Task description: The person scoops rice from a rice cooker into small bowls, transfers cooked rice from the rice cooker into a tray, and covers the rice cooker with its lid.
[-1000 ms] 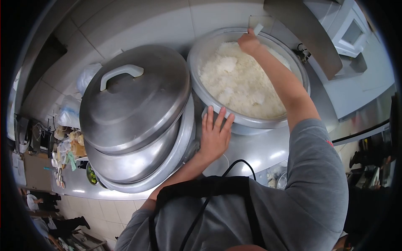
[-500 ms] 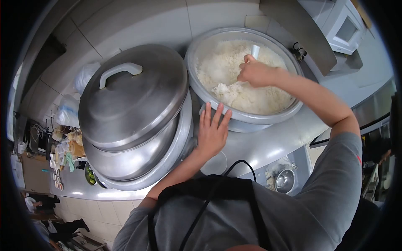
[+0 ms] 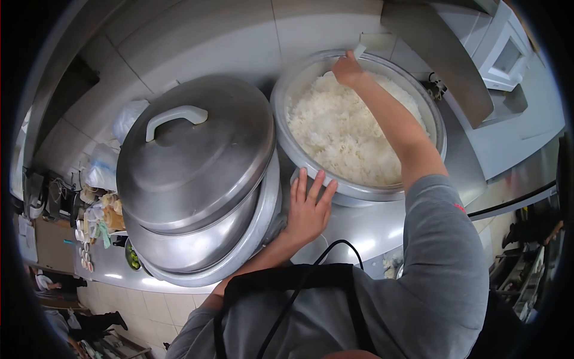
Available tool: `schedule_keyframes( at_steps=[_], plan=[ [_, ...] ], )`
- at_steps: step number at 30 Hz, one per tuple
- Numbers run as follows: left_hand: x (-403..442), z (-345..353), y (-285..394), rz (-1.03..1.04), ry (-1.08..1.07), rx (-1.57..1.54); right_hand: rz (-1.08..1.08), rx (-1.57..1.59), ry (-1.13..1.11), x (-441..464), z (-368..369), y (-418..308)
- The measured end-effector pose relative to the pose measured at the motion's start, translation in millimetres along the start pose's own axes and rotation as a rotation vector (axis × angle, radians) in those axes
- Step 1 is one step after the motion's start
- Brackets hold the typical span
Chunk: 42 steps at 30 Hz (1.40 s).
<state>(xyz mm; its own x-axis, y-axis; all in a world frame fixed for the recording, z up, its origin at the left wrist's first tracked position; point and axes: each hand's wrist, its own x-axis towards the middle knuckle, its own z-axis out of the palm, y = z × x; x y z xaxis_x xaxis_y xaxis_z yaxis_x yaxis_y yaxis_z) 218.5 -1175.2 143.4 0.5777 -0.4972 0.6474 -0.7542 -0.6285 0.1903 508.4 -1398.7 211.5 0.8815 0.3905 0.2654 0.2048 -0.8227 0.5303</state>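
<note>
White rice (image 3: 347, 125) fills a large round metal pot (image 3: 439, 128). At the pot's far side my right hand (image 3: 347, 67) is closed around a pale handle (image 3: 359, 50), whose lower end I cannot see clearly. My left hand (image 3: 309, 209) rests with spread fingers against the near rim of the same pot and holds nothing. Left of it stands a second large pot (image 3: 272, 191), with a domed metal lid (image 3: 203, 149) lying tilted over another metal cover (image 3: 197, 242).
A steel counter (image 3: 359, 230) runs beneath the pots. Plastic bags (image 3: 101, 167), small cups (image 3: 86, 257) and a bowl of green food (image 3: 133, 257) are at the left. A white appliance (image 3: 505, 57) stands at upper right. People (image 3: 95, 320) show at lower left.
My right hand has moved from over the middle of the rice up to the pot's far side, still gripping the handle. My left hand stays at the near rim.
</note>
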Motion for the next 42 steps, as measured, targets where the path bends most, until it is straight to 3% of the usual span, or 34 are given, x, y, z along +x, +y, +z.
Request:
schedule_keyframes(
  at_steps=[6, 11, 13, 19, 26, 28, 31, 34, 36, 37, 39, 40, 42],
  plan=[
    [-1.0, 2.3, 0.6, -0.017, 0.064, -0.003, -0.126, 0.169, 0.037, -8.9, -0.5, -8.4],
    [-0.5, 0.8, 1.2, -0.001, 0.061, -0.009, -0.132, 0.097, -0.03, -12.4, -2.4, -26.1],
    [0.9, -1.3, 1.1, 0.018, 0.05, -0.016, -0.141, 0.076, -0.006, -17.7, -15.5, -35.2],
    [-0.8, -6.4, 1.2, -0.011, 0.016, -0.026, -0.306, 0.176, -0.215, -59.1, -86.2, -72.2],
    [0.1, -34.4, 7.1, 0.009, -0.085, -0.035, -0.574, 0.151, 0.028, -146.4, -134.0, -76.9],
    [-3.4, -48.4, 10.7, -0.049, -0.084, -0.25, -0.635, 0.146, 0.046, -171.9, -142.4, -64.6],
    [-30.5, -61.5, 14.5, -0.027, -0.05, -0.26, -0.674, 0.124, 0.162, -191.7, -154.6, -44.3],
    [-53.1, -54.2, 16.4, -0.049, -0.185, -0.307, -0.584, 0.111, 0.179, -201.5, -171.4, -18.5],
    [-64.4, -38.0, 12.5, -0.079, -0.256, -0.288, -0.301, 0.064, 0.322, -201.0, -176.5, 3.6],
    [-70.2, -29.2, 10.7, -0.107, -0.329, -0.263, -0.307, 0.06, 0.318, -203.9, -177.3, 11.2],
    [-81.0, -12.7, 4.8, -0.127, -0.422, -0.202, 0.051, 0.37, 0.064, -209.1, -179.0, 25.8],
    [-83.9, -9.0, 3.5, -0.145, -0.523, -0.135, 0.045, 0.366, 0.062, -213.4, -173.6, 29.2],
    [-84.4, -3.7, -0.3, -0.15, -0.561, -0.113, 0.12, 0.436, -0.313, -220.0, -150.7, 27.8]
  ],
)
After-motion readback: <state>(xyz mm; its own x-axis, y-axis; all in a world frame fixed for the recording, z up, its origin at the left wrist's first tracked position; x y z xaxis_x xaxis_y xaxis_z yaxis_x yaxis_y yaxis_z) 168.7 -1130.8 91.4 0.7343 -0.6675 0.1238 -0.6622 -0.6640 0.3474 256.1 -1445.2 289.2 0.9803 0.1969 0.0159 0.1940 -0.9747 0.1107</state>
